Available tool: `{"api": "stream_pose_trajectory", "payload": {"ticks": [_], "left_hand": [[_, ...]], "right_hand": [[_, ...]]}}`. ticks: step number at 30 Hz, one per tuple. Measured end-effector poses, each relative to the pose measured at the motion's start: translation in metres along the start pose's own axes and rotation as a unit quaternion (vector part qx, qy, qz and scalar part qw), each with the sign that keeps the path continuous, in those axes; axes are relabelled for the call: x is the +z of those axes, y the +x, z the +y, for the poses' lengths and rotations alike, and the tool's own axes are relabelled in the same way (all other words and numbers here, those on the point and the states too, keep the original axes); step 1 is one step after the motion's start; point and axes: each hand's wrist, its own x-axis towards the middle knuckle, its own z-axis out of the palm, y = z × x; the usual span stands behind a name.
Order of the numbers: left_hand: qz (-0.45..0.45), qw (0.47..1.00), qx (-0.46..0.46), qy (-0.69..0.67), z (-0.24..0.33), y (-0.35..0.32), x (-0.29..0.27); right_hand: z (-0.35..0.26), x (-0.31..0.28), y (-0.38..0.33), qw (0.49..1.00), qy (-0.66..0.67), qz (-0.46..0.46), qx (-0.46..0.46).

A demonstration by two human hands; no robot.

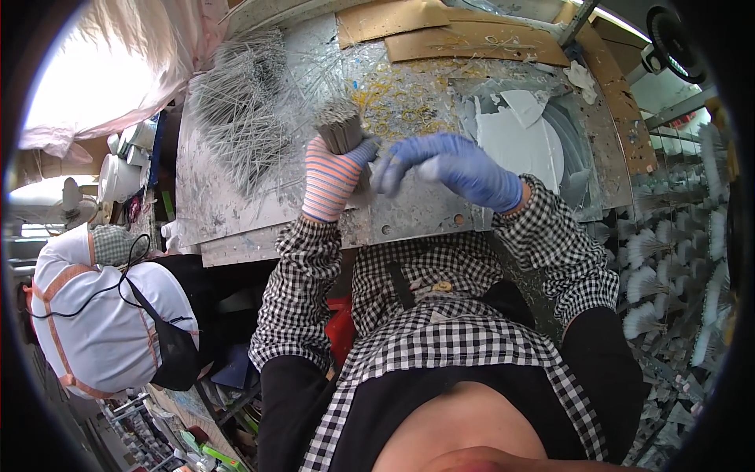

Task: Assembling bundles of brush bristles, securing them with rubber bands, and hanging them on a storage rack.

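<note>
My left hand (330, 179), in a striped pink and white glove, is closed around an upright bundle of thin grey sticks (340, 126) above the metal worktable (236, 212). My right hand (452, 164), in a blue glove, reaches in from the right, its fingers curled just beside the bundle's lower end; whether it touches the bundle I cannot tell. A loose heap of the same grey sticks (244, 110) lies spread over the table's left part.
Another person in a white cap and dark mask (110, 315) sits at the left. White plastic pieces (519, 134) lie on the table's right part, cardboard sheets (464, 35) at the back. Racks of white fan-shaped tufts (668, 267) stand to the right.
</note>
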Motion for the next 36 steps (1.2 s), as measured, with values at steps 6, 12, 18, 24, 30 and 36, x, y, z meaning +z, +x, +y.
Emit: {"api": "stream_pose_trajectory", "payload": {"ticks": [6, 12, 18, 24, 30, 36], "left_hand": [[-0.121, 0.991, -0.021, -0.045, 0.029, -0.018, 0.024], [-0.234, 0.816, 0.233, 0.474, 0.007, -0.037, 0.047], [-0.209, 0.919, 0.231, 0.242, 0.018, -0.051, 0.046], [-0.266, 0.941, 0.002, 0.211, 0.012, -0.049, 0.055], [-0.220, 0.897, 0.213, 0.319, 0.004, -0.064, 0.063], [-0.257, 0.956, -0.100, -0.101, -0.004, -0.060, 0.036]], "right_hand": [[-0.013, -0.026, -0.030, 0.966, -0.020, 0.219, 0.133], [-0.020, 0.016, -0.013, 0.828, -0.541, 0.147, 0.011], [0.021, -0.068, -0.039, 0.916, 0.021, 0.319, 0.242], [0.005, 0.001, -0.017, 0.897, -0.398, 0.188, -0.030], [0.034, -0.056, -0.033, 0.884, -0.126, 0.294, 0.341], [-0.017, 0.003, -0.007, 0.973, -0.212, 0.067, -0.055]]}}
